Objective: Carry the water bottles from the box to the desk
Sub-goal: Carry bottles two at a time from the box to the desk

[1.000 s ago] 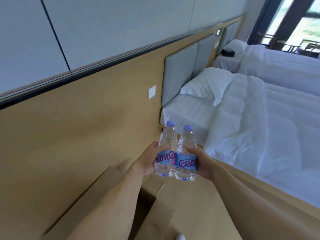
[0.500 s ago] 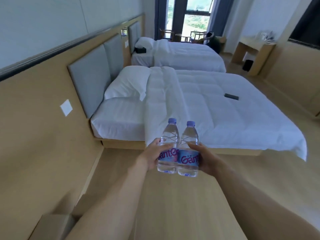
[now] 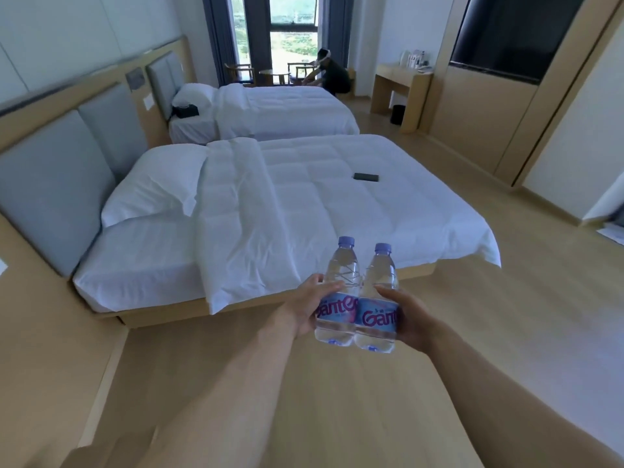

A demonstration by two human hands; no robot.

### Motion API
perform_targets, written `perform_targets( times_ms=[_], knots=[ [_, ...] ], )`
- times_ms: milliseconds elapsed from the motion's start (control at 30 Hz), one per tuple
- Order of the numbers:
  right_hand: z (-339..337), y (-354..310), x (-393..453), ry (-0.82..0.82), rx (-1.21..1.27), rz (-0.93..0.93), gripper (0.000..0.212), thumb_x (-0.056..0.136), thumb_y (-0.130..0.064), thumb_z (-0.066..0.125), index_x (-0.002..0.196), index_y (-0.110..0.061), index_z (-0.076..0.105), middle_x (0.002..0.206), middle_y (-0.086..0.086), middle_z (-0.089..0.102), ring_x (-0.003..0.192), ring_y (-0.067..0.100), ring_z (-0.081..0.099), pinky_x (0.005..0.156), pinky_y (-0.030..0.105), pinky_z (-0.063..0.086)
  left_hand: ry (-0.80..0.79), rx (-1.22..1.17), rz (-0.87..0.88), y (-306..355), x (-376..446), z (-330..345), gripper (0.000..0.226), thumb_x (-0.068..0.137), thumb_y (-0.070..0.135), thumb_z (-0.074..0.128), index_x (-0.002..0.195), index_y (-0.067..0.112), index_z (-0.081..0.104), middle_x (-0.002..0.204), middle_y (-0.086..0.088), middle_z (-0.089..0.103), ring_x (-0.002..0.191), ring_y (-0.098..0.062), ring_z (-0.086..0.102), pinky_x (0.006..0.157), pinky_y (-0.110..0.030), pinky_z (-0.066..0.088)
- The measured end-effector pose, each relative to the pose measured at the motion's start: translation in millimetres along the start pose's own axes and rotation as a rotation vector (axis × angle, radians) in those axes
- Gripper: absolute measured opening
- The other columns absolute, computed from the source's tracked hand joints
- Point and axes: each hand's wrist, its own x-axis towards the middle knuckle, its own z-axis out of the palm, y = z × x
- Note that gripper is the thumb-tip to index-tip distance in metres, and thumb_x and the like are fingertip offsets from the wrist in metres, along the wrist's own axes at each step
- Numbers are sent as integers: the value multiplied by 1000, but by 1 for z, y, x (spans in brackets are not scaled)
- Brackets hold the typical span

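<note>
Two clear water bottles with purple caps and blue labels are held upright and side by side in front of me. My left hand (image 3: 309,307) grips the left bottle (image 3: 339,298), fingers curled round its label. The right bottle (image 3: 378,309) is gripped the same way by my right hand (image 3: 410,319). The two bottles touch each other. A light wooden desk (image 3: 401,84) stands far off at the back right by the wall, with small items on top. The box is out of view.
A white bed (image 3: 287,204) lies straight ahead with a dark remote (image 3: 365,177) on it; a second bed (image 3: 270,109) is behind. A person (image 3: 332,77) crouches near chairs by the window. Wooden floor runs along the right, past a wall-mounted TV (image 3: 513,32).
My view has swung right, away from the wooden wall panel and cardboard box toward the beds and the far desk. Both hands keep gripping the bottles the same way.
</note>
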Motion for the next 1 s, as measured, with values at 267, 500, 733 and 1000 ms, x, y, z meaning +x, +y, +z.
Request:
perform_targets(
  times_ms=[267,500,733,1000],
  knots=[
    [-108,-24,-31,132,49,-52,75,73,-34,81,137,-13,50,130,26,62,102,40,67,78,50,57,-58,74,-33,-12,58,109,42,90,26,75,118,11,47,96,-17,69,80,-31,74,68,-52,61],
    [-190,-40,-65,276,151,-114,67,72,-34,81,132,-19,56,127,20,66,105,41,69,78,51,58,-179,123,-33,-12,106,199,65,68,35,85,117,11,51,93,-15,73,84,-32,74,74,-53,60],
    [-262,-61,-84,423,193,-185,69,65,-38,87,126,-21,59,122,19,68,105,41,69,83,58,57,-323,211,-37,-8,160,279,58,75,33,81,120,11,53,96,-14,72,85,-30,75,68,-47,60],
    [-356,-98,-75,581,180,-227,48,87,-31,74,130,-23,55,122,19,68,110,42,67,93,66,50,-593,318,-68,-7,253,369,51,89,32,78,132,16,54,121,-19,68,110,-41,68,89,-67,53]
  ],
)
